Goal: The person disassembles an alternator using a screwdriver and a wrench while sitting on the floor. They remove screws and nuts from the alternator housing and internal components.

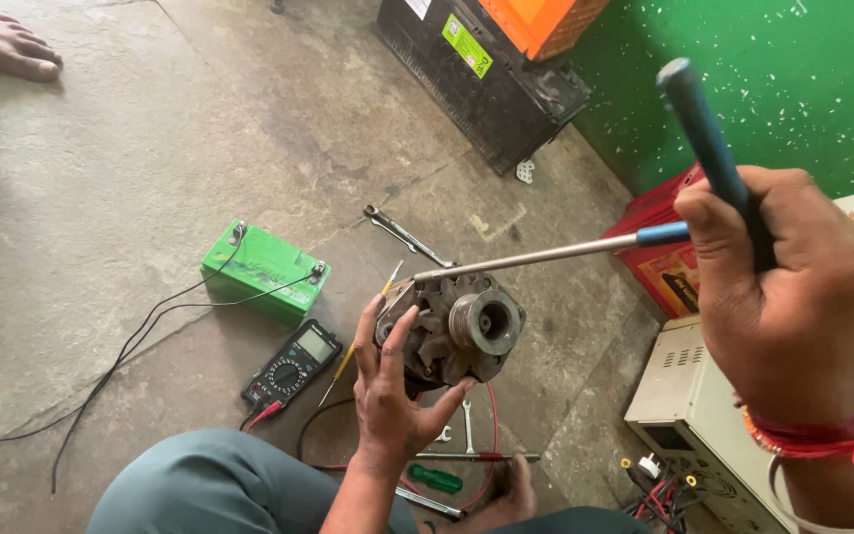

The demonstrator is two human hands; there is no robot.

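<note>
Two batteries: green block (pixel 262 269), black yellow-green-labelled box (pixel 481 79) beyond.

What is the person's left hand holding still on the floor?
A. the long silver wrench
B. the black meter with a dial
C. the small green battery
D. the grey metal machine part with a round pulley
D: the left hand rests against the grey metal machine part with a round pulley, while the small green battery, black meter with a dial and long silver wrench lie apart, untouched.
</note>
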